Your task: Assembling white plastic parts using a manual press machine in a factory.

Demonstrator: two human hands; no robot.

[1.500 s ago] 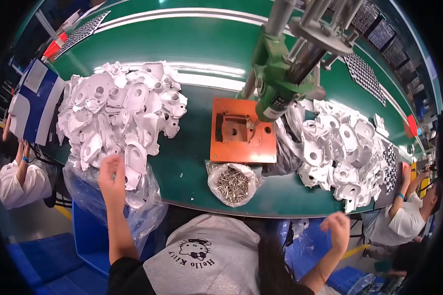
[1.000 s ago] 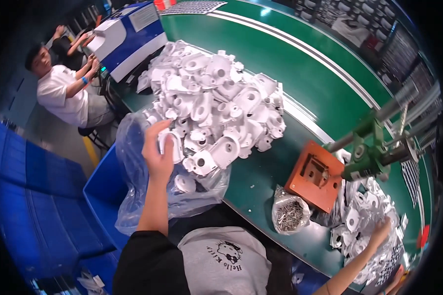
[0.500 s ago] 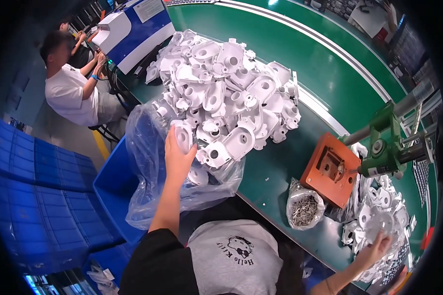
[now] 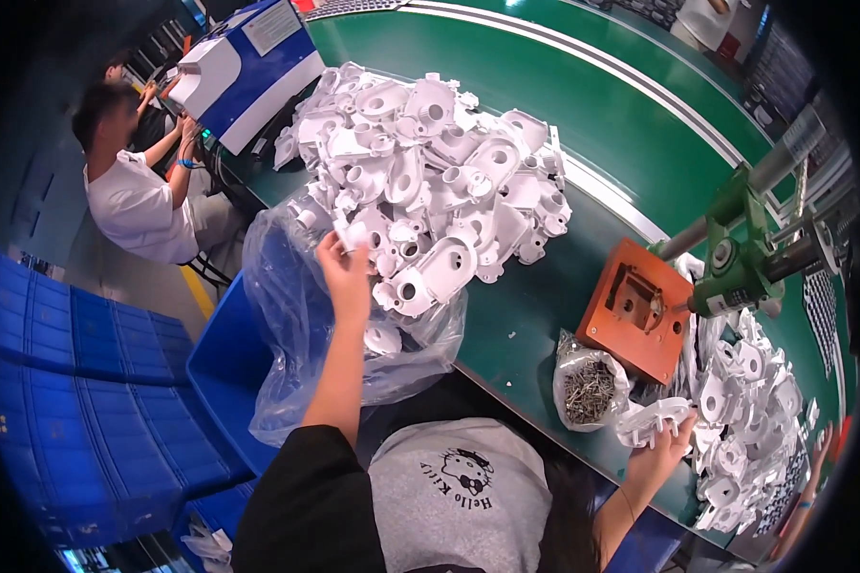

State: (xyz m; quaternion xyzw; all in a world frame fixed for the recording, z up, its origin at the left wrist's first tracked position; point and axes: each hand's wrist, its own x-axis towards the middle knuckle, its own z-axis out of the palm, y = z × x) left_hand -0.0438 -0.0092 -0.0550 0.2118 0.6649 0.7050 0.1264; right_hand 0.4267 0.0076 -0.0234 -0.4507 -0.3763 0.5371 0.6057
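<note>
At the left edge of a heap of white plastic housings [image 4: 406,177], my left hand [image 4: 346,272] is closed on a white plastic part [image 4: 352,236]; the fingers cover much of it. My right hand [image 4: 661,453] grips another white plastic housing [image 4: 652,420], its pegged side turned down, over the front of the green bench. Just left of that housing stands a clear bag of metal screws [image 4: 590,392]. Behind it lies an orange fixture block [image 4: 637,310] with a recessed, part-shaped nest.
A green press [image 4: 736,263] overhangs the fixture's right side. Further right is a second pile of white parts [image 4: 747,411]. A clear plastic bag [image 4: 296,334] drapes over a blue bin [image 4: 222,353] at left. A person [image 4: 139,181] sits by a blue-and-white machine [image 4: 248,81]; another person's arm [image 4: 805,492] shows far right.
My right hand has come left from the right-hand pile, now with a white housing in it. The left hand has shifted slightly upward, and the part in it is turned differently.
</note>
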